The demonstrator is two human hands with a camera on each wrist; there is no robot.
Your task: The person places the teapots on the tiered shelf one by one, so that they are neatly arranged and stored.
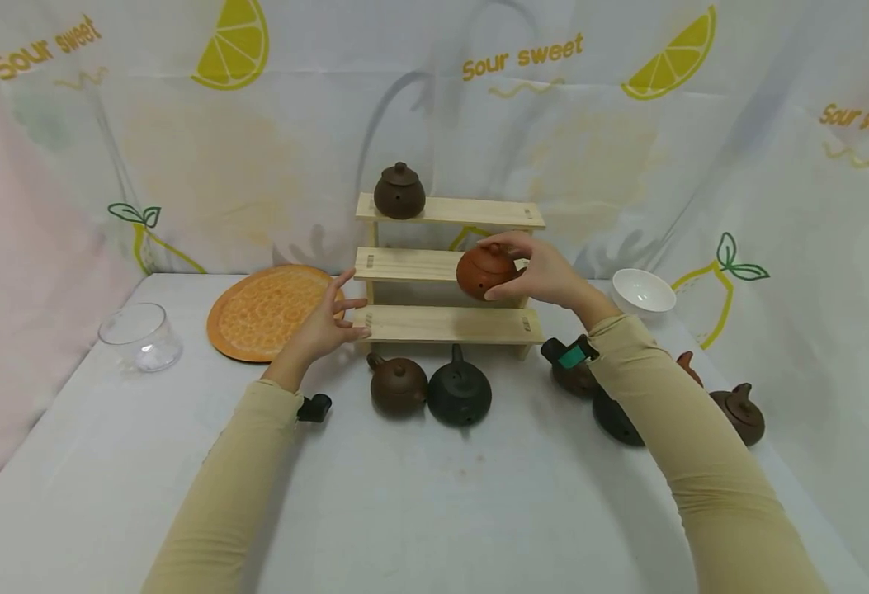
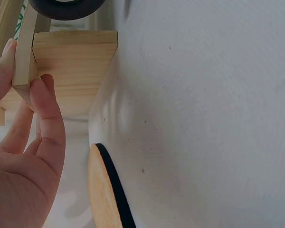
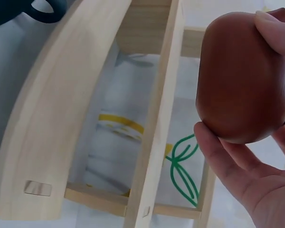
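Fingers (image 1: 512,247) of right hand (image 1: 545,276) curled around upright reddish teapot (image 1: 484,272), lid up.

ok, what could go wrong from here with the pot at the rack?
1. The right hand grips the reddish teapot by fingertips only; the smooth round body could slip.
2. The wooden rack is braced only by left hand fingers at its bottom step, so a bump could shake the dark teapot on top.

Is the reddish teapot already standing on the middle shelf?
Not yet: the right hand holds the reddish teapot in front of the middle shelf.
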